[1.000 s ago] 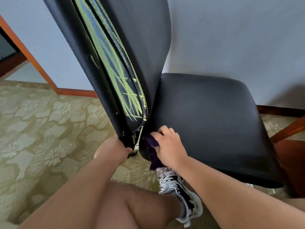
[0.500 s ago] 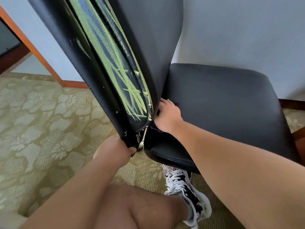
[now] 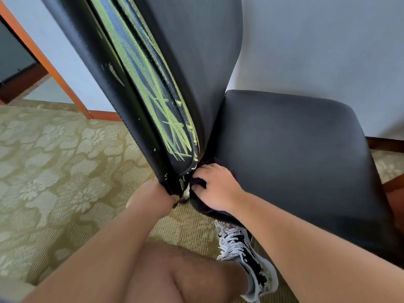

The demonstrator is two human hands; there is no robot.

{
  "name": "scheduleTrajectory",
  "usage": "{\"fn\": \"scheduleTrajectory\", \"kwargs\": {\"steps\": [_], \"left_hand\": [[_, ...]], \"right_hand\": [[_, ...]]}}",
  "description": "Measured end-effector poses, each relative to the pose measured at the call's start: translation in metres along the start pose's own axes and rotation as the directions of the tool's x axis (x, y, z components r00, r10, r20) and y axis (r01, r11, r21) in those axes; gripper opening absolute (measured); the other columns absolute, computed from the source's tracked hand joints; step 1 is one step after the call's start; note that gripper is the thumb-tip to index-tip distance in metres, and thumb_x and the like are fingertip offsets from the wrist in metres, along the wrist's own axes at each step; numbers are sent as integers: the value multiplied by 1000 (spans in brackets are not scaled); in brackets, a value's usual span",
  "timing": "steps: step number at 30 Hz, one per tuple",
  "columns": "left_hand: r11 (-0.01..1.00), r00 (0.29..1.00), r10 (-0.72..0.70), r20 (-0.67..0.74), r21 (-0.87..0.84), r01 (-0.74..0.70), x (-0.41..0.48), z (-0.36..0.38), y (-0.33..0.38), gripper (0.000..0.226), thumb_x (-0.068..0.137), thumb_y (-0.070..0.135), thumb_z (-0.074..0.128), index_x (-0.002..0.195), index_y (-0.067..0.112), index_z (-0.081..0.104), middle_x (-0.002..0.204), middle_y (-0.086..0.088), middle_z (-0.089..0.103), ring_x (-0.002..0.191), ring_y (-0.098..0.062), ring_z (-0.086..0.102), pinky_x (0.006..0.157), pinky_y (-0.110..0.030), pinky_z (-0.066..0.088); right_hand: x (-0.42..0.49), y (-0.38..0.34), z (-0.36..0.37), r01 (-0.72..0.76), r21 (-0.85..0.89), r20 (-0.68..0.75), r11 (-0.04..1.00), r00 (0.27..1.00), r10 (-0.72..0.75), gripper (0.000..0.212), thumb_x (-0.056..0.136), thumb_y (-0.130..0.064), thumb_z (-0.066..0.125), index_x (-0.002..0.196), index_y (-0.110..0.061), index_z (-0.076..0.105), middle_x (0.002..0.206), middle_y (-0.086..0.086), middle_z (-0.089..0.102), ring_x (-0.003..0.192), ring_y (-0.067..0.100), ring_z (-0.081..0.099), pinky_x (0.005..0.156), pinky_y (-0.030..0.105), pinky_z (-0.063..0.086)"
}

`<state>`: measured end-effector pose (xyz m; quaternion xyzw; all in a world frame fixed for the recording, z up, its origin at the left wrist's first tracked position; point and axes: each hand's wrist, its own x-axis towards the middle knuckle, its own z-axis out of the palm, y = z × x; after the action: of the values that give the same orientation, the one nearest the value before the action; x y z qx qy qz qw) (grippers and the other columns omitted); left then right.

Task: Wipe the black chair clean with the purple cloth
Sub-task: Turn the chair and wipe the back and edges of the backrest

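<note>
The chair (image 3: 295, 160) is seen from its side on a patterned carpet (image 3: 54, 160). The lower corner of its back is gripped by the left hand (image 3: 153, 199), which is closed round the edge. The cloth (image 3: 199, 183) is bunched in the gap where back meets seat, at the near corner, and is held there under the curled fingers of the right hand (image 3: 216, 190). Yellow-green scribbles (image 3: 150, 92) are spread along the back's side edge. A laced shoe (image 3: 247, 250) is seen below the seat's near edge.
</note>
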<state>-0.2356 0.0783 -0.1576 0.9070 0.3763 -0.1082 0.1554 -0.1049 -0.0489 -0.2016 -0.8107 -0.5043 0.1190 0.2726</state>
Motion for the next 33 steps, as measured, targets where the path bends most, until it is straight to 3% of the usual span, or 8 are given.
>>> {"fn": "scheduleTrajectory", "kwargs": {"steps": [3, 9, 12, 15, 19, 24, 28, 33], "left_hand": [[1000, 1000, -9, 3, -17, 9, -2, 0, 0, 15, 83, 29, 60, 96, 22, 64, 82, 4, 59, 74, -17, 59, 69, -36, 56], [999, 1000, -11, -8, -38, 11, -3, 3, -2, 17, 84, 31, 61, 100, 25, 63, 83, 5, 59, 74, -16, 60, 69, -37, 57], [1000, 1000, 8, 1, 0, -8, -1, 4, -4, 12, 86, 33, 61, 96, 25, 63, 84, 5, 59, 72, -14, 58, 64, -32, 53], [999, 999, -42, -32, 4, 42, 0, 8, -6, 22, 85, 40, 61, 75, 22, 52, 73, 4, 57, 60, -9, 50, 50, -26, 41], [998, 998, -58, -1, -7, 58, 3, 11, -8, 13, 84, 38, 61, 88, 26, 63, 73, 9, 56, 67, -12, 56, 60, -30, 51], [994, 993, -107, -53, -37, 106, 1, 10, -8, 35, 83, 46, 64, 66, 28, 39, 63, 9, 49, 53, -8, 45, 47, -24, 34], [999, 1000, -21, 18, 28, 20, 0, 8, -7, 17, 87, 40, 60, 92, 25, 65, 75, 10, 52, 71, -16, 55, 58, -29, 46], [999, 999, -36, -20, -36, 35, -5, 7, -4, 19, 84, 36, 62, 99, 26, 62, 81, 8, 57, 75, -18, 60, 68, -36, 56]], "right_hand": [[-13, 7, 1, 82, 82, -53, 993, 996, -78, 26, 80, -23, 72, 105, -19, 73, 107, -6, 71, 107, 19, 60, 100, 36, 44], [1, 29, -13, 142, 76, 46, 987, 988, -145, 36, 87, -20, 71, 123, -20, 68, 127, -7, 64, 122, 14, 55, 110, 30, 38], [23, 38, -22, 87, 70, 50, 994, 995, -91, 37, 89, -13, 68, 126, -17, 67, 132, -3, 62, 126, 18, 52, 112, 32, 35], [51, 50, -33, -12, 39, 60, 999, 998, 9, 38, 91, -12, 65, 129, -18, 65, 135, -2, 59, 129, 21, 50, 112, 34, 36], [83, 63, -39, -151, 39, 55, 988, 987, 148, 38, 93, -7, 58, 129, -18, 64, 133, 2, 59, 132, 26, 46, 110, 33, 36], [84, 50, -25, -234, -58, -49, 970, 972, 232, 39, 90, -12, 49, 126, -20, 64, 133, -3, 59, 119, 25, 55, 85, 24, 35], [62, 37, -22, -237, 48, -44, 970, 970, 240, 34, 88, -17, 54, 118, -24, 69, 121, -5, 66, 112, 25, 59, 92, 28, 43], [18, 11, -10, -134, 104, -56, 986, 989, 140, 30, 86, -18, 65, 114, -23, 72, 117, -7, 69, 115, 19, 58, 103, 31, 43]]}}
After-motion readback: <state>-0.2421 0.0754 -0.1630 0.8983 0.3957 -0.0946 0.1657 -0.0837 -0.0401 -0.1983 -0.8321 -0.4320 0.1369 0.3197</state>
